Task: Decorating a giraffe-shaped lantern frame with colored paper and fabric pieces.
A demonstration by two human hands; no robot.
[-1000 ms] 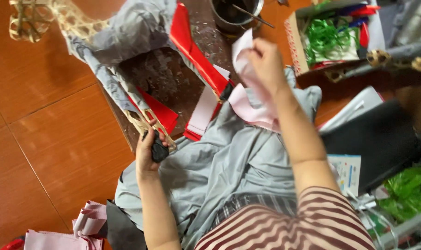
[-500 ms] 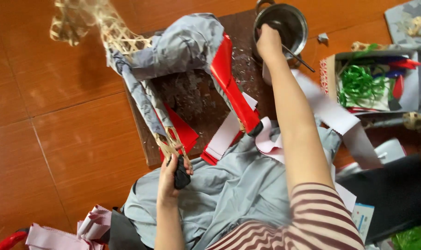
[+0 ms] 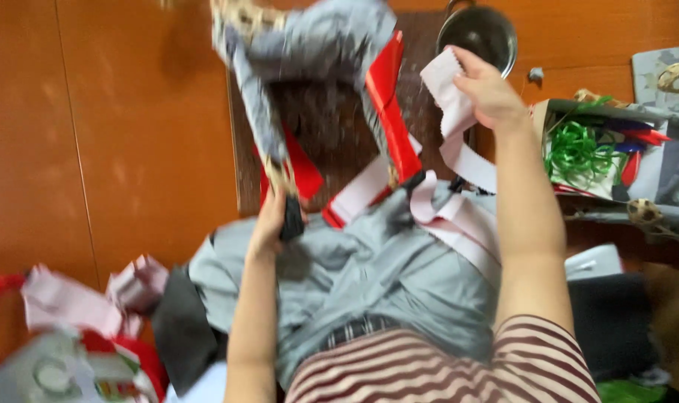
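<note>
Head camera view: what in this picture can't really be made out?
- Dark object in the left hand: the fingers wrap it and motion blur smears it, so its kind stays unclear.
- Metal pot: its top is cut off by the upper edge, and what it holds cannot be seen.
- Pink strip in the right hand: its surface detail is blurred.
- Bottom-left clutter: too blurred to identify.
</note>
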